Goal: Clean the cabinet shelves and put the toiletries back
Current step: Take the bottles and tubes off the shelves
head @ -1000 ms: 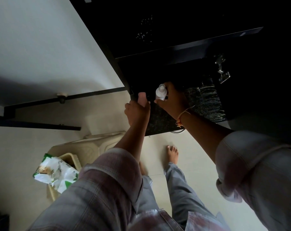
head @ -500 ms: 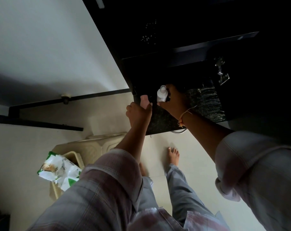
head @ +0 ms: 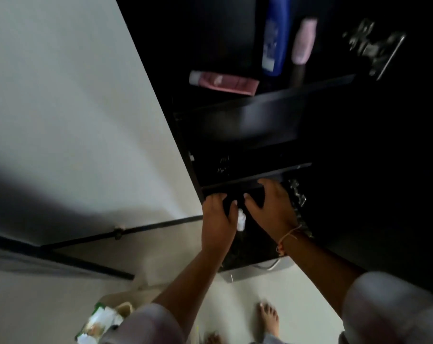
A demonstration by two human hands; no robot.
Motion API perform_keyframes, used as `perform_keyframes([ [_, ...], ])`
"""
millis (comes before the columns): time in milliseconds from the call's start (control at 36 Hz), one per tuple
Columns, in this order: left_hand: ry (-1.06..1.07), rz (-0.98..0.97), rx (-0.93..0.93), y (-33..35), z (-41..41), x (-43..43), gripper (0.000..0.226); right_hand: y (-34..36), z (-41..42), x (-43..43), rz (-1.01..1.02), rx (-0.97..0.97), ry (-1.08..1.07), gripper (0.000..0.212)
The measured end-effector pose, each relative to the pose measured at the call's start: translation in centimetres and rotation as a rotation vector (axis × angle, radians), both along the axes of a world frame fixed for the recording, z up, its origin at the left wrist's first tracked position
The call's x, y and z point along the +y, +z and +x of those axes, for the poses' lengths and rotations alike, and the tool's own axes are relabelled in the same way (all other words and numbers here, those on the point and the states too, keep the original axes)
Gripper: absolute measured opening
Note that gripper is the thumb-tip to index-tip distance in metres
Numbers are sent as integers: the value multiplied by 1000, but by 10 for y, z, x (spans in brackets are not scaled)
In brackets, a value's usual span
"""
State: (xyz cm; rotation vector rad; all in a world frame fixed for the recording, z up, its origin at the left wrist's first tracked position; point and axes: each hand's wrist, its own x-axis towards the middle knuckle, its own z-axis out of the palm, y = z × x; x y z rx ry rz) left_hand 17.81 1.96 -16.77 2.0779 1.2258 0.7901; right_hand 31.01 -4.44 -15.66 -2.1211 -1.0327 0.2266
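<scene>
A dark cabinet stands open in front of me. Its upper shelf (head: 272, 100) holds an upright blue bottle (head: 275, 36), a pink bottle (head: 303, 40) and a pink tube (head: 225, 83) lying on its side. Below the lower shelf edge (head: 280, 175), a small white bottle (head: 240, 219) stands on the dark speckled surface between my hands. My left hand (head: 217, 219) is just left of it, fingers curled into the dark; whatever they hold is hidden. My right hand (head: 270, 207) is to the bottle's right, fingers spread and touching nothing I can see.
A white wall (head: 61, 95) runs along the left of the cabinet. A green and white wipes pack (head: 98, 324) lies on a beige stool (head: 126, 309) at the lower left. My bare foot (head: 267, 319) is on the pale floor. A metal hinge (head: 374, 45) sits at the upper right.
The view has tilted up, showing the upper shelf. My right hand has let go of the white bottle, which now stands alone. The pink item in my left hand is out of sight.
</scene>
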Motion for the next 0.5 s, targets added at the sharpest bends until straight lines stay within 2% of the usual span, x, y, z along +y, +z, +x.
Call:
perform_keyframes([
  [139, -70, 183, -183, 73, 21, -2, 26, 68, 12, 4, 238, -207, -35, 54],
  [194, -102, 239, -218, 89, 30, 1, 26, 82, 20, 11, 266, -262, -54, 54],
  [361, -84, 343, -371, 151, 60, 15, 27, 146, 44, 25, 420, -279, -85, 50],
  [445, -52, 419, -349, 179, 72, 26, 30, 175, 58, 37, 480, -241, -84, 50],
  [500, -55, 469, -260, 194, 79, 33, 38, 193, 65, 47, 502, -227, -88, 50],
])
